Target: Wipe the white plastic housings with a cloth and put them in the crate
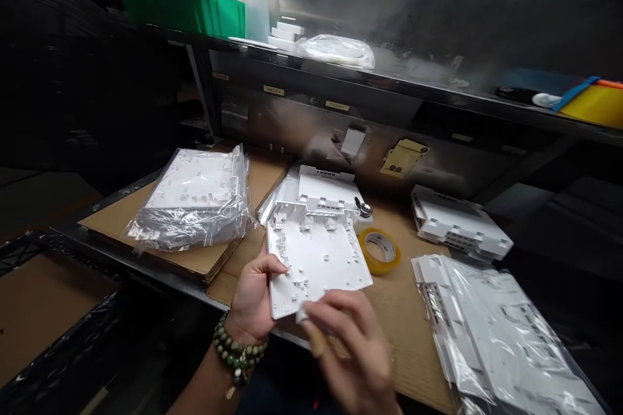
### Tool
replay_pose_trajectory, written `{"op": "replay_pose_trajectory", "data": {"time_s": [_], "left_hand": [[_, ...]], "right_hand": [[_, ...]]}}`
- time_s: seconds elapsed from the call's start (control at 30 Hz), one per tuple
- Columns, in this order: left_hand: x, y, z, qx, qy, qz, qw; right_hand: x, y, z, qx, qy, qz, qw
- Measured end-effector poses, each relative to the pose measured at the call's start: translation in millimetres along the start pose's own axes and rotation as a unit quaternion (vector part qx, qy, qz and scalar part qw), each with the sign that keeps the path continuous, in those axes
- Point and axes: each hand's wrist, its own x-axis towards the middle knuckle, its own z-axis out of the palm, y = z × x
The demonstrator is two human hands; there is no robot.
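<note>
My left hand (pixel 253 295) grips the left edge of a white plastic housing panel (pixel 321 259), thumb on top. Small clips and posts stand up from the panel's inner face, which is turned towards me. At the panel's lower edge my right hand (pixel 348 343) is closed in a pinch, slightly blurred. Between its fingertips shows a small white piece (pixel 301 314), too small and blurred to name. Behind the panel lies another white plastic housing (pixel 328 187). A roll of yellow tape (pixel 395 258) rests to the right, near a shiny metal cap (pixel 363 208).
Bagged white panels (pixel 195 178) lie on cardboard at the left. More bagged panels (pixel 506 324) and a stack of white housings (pixel 460 224) are at the right. Above runs a metal shelf with a green bin (pixel 195 8), a squeeze bottle (pixel 256 10) and a yellow bin (pixel 594 102).
</note>
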Motion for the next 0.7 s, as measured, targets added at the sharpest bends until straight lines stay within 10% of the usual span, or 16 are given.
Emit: {"op": "replay_pose_trajectory", "data": {"time_s": [0.47,0.7], "left_hand": [[-3.8,-1.5,12.4,-0.016,0.060,0.001,0.998],[-10.6,36.1,-4.5,0.057,0.004,-0.031,0.998]], "right_hand": [[-1.9,-12.7,19.8,0.037,-0.010,-0.023,0.999],[-16.7,41.3,-34.5,-0.073,0.112,0.120,0.984]]}}
